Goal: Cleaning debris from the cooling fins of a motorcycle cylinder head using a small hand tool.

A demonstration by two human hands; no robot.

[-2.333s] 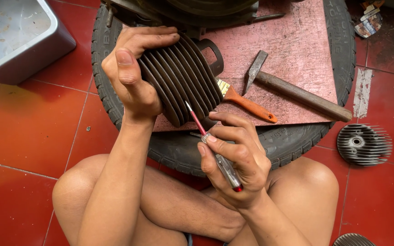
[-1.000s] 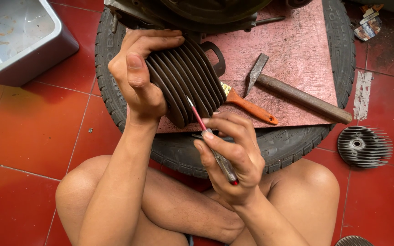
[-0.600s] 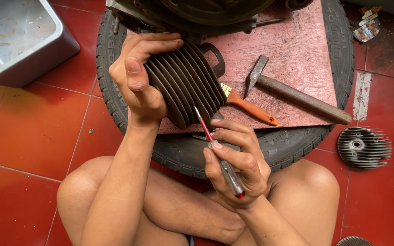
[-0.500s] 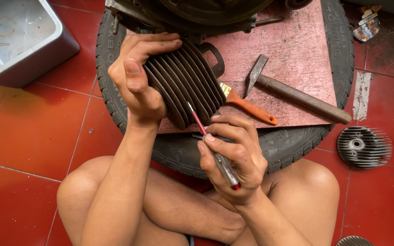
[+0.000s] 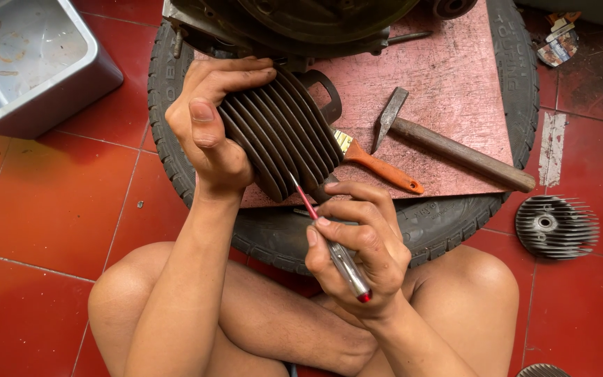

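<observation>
Gripping the finned cylinder (image 5: pixel 280 139) left-handed (image 5: pixel 207 129), the person's right hand (image 5: pixel 357 244) is picking between fins at six o'clock with a screwdriver (image 5: pixel 326 234), likely needing steady scraping.

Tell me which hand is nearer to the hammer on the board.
Right. The right hand, holding a small screwdriver, sits just below-left of the hammer; the left hand grips the finned cylinder, farther left.
</observation>
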